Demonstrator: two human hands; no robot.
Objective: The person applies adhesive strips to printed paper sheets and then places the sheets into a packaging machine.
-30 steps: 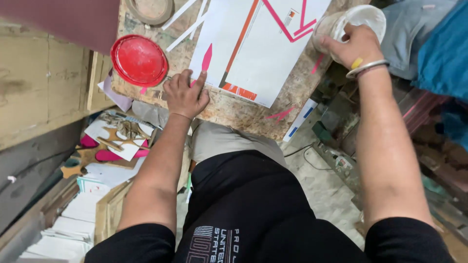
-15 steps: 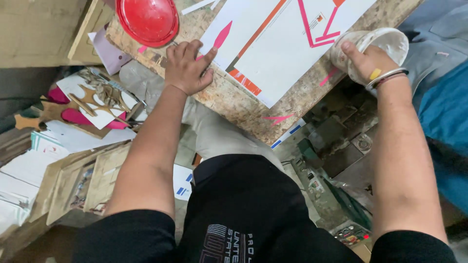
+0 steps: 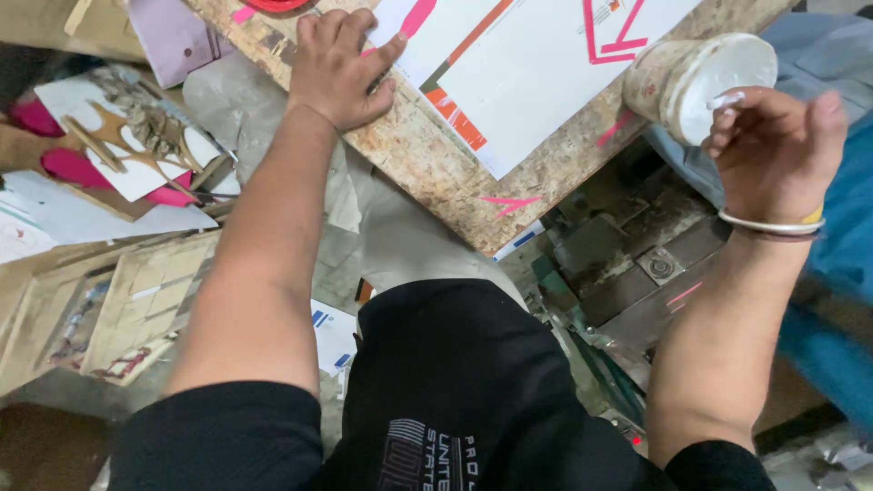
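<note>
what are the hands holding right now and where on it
The left hand holds nothing; it lies flat on the white sheet. The right hand has fingertips at the white tub, by its open rim; a firm hold cannot be told.

Left hand [image 3: 341, 68] rests on the chipboard table [image 3: 427, 164], left of a paper sheet [image 3: 546, 73]; tub [image 3: 696, 82] at the table's right edge.

Red lid [image 3: 273, 5] cut off by top edge at the board's far corner. Sheet [image 3: 546, 64] runs out of frame. Tub [image 3: 696, 82] contents unreadable.
</note>
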